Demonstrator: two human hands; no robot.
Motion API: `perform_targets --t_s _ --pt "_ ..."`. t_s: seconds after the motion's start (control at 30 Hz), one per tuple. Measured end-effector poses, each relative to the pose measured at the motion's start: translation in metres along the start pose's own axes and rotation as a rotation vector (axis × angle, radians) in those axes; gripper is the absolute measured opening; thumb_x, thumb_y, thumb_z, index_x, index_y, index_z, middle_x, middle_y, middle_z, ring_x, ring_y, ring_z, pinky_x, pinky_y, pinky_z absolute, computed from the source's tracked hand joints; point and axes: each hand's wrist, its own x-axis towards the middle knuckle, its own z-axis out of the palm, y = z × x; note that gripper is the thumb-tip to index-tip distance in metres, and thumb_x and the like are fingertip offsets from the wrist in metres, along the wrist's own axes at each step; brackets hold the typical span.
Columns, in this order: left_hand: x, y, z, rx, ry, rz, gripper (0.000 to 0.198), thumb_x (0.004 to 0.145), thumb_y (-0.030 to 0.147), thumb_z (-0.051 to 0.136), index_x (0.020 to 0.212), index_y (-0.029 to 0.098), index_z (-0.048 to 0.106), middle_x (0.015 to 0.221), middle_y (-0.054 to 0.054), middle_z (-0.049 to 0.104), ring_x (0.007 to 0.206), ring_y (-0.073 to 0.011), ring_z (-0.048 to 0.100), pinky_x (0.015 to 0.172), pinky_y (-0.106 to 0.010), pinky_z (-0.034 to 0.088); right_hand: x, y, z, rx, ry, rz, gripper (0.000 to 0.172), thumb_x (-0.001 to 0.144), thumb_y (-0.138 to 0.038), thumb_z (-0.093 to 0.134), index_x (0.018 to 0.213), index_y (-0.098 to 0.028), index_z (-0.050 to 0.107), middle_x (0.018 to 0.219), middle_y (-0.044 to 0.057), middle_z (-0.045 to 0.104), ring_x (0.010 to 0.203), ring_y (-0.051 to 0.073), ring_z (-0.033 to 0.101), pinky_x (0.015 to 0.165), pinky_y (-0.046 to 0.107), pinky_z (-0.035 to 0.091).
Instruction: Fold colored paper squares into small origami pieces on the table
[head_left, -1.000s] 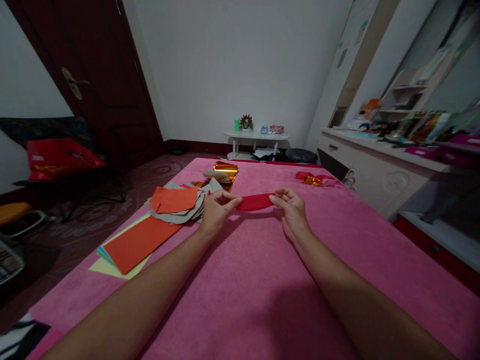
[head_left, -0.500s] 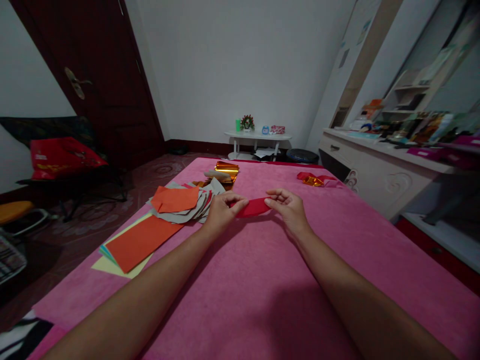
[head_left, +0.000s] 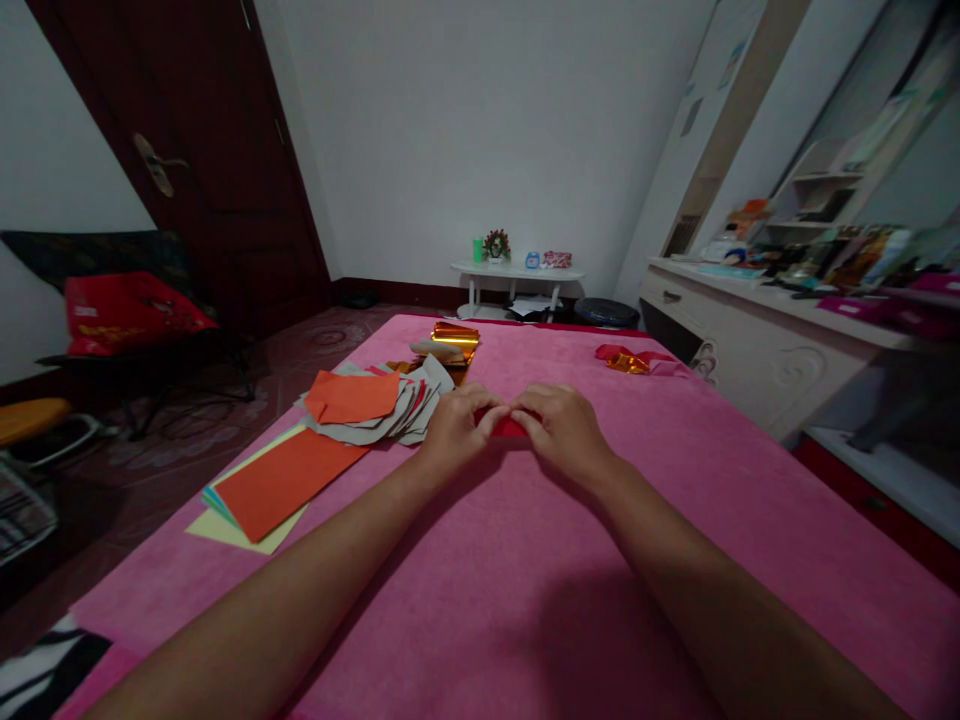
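My left hand point(head_left: 454, 432) and my right hand point(head_left: 562, 428) meet fingertip to fingertip over the pink table cover point(head_left: 675, 480). Between them they pinch a small red paper strip point(head_left: 508, 427), mostly hidden by the fingers. Both hands are closed on it, knuckles up. Just left of my left hand lies a heap of grey and orange paper squares point(head_left: 375, 402).
A stack of larger coloured sheets with orange on top point(head_left: 274, 482) lies at the left edge. Gold foil point(head_left: 453, 338) sits at the far middle, red and gold scraps point(head_left: 634, 360) at the far right. A white dresser point(head_left: 765, 345) stands on the right, a dark door point(head_left: 202, 170) on the left.
My hands have come together from about a hand's width apart. The red strip, stretched out between them before, is now bunched short and nearly covered by the fingers.
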Motion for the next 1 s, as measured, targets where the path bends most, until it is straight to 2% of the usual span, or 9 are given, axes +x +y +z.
perform_targets --t_s 0.27,0.47,0.67,0.8,1.0 --pt "0.003 -0.006 -0.007 0.068 0.057 -0.041 0.015 0.080 0.017 0.058 0.065 0.015 0.062 0.064 -0.001 0.059 0.063 -0.0127 0.053 0.060 -0.025 0.039 -0.001 0.018 0.001 -0.079 0.041 -0.017 0.008 0.083 -0.019 0.060 0.079 -0.019 0.067 0.078 0.002 0.066 0.077 0.018 0.053 0.072 0.030 0.033" --pt "0.006 -0.011 -0.009 0.110 0.015 -0.039 0.015 0.080 0.016 0.056 0.067 0.015 0.062 0.066 -0.002 0.060 0.065 -0.0140 0.054 0.062 -0.026 0.040 -0.002 0.031 -0.001 -0.080 0.037 0.031 0.010 0.082 -0.019 0.060 0.076 -0.018 0.067 0.075 0.003 0.066 0.074 0.017 0.052 0.070 0.030 0.033" --pt "0.005 -0.012 -0.010 0.206 -0.039 -0.039 0.012 0.083 0.019 0.053 0.073 0.016 0.059 0.074 -0.002 0.059 0.071 -0.0154 0.054 0.064 -0.027 0.040 0.000 0.023 0.001 -0.021 -0.012 0.080 0.006 0.077 -0.019 0.062 0.071 -0.019 0.062 0.075 0.002 0.063 0.072 0.016 0.053 0.066 0.027 0.034" --pt "0.004 -0.008 -0.010 0.253 -0.061 -0.039 0.015 0.086 0.024 0.051 0.075 0.017 0.058 0.076 -0.003 0.059 0.073 -0.0157 0.054 0.064 -0.028 0.039 -0.001 0.015 0.001 0.021 -0.027 0.074 0.007 0.079 -0.019 0.058 0.074 -0.019 0.063 0.078 0.001 0.063 0.072 0.014 0.054 0.064 0.025 0.035" --pt "-0.001 0.000 -0.006 0.416 -0.170 0.106 0.014 0.087 0.022 0.048 0.084 0.018 0.061 0.081 -0.005 0.061 0.076 -0.0183 0.054 0.066 -0.031 0.037 -0.001 0.001 0.003 0.024 -0.040 0.064 0.012 0.082 -0.018 0.054 0.074 -0.018 0.063 0.076 0.002 0.064 0.070 0.015 0.054 0.063 0.026 0.035"
